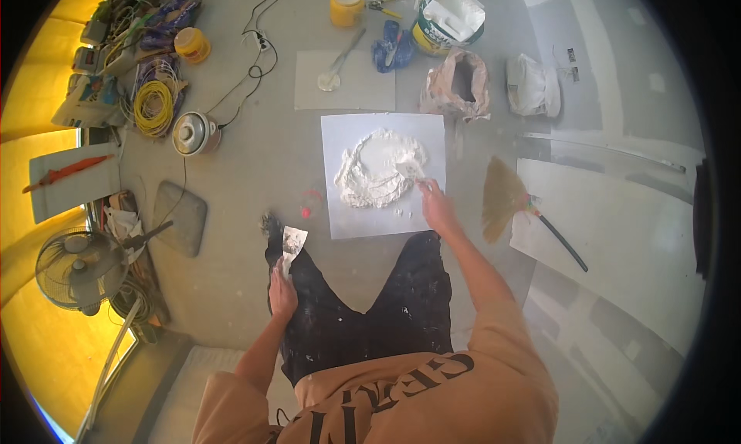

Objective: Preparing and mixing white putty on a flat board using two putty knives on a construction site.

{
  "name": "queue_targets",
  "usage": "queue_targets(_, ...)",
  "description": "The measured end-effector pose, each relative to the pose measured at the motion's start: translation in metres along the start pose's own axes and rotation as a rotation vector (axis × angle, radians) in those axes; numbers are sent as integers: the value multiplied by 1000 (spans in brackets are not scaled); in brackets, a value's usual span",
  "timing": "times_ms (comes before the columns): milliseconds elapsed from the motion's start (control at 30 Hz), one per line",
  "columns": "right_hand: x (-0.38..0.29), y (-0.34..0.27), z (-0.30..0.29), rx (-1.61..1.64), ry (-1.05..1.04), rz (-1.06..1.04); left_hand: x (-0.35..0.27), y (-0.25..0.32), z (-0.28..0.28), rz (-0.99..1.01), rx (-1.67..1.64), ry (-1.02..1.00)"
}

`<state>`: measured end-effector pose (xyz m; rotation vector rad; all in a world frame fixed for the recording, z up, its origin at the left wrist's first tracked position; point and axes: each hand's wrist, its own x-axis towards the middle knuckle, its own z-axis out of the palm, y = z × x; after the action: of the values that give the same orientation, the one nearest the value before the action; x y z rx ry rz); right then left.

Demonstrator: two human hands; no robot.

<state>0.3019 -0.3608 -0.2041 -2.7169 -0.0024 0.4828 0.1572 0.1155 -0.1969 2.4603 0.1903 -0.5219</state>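
A white board (347,223) lies on the floor in front of my knees, bearing a ring-shaped heap of white powder or compound (370,189) with a smoother pale pool in its middle. My right hand (435,203) grips a putty knife (410,169), whose whitish blade touches the right side of the heap. Over my left thigh, my left hand (282,292) holds a second putty knife (294,241), its broad blade smeared with residue and pointing away from me. Small crumbs of the white material lie on the board near my right hand.
Beyond the board are an opened paper bag (457,88), a bucket (448,21) and a thin panel (307,85) with a whitened scoop or spatula (331,80). A broom (503,201) lies right. A corded pot (195,132), yellow cable coil (153,109) and fan (81,264) stand left.
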Motion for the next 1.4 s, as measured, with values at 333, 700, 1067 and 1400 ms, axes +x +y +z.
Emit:
queue_targets(333, -131, -63, 154, 1990, -43, 773, 7, -3, 9, 47, 54, -56)
queue_targets(700, 24, -47, 76, 2068, 35, 693, 5, -6, 7, 24, 87, -69)
queue_targets(1067, -149, -72, 181, 1927, -130, 930, 9, 1, 0, 23, 82, -101)
queue_targets(1400, 69, -85, 121, 2498, 75, 743, 9, -8, 4, 101, 83, -39)
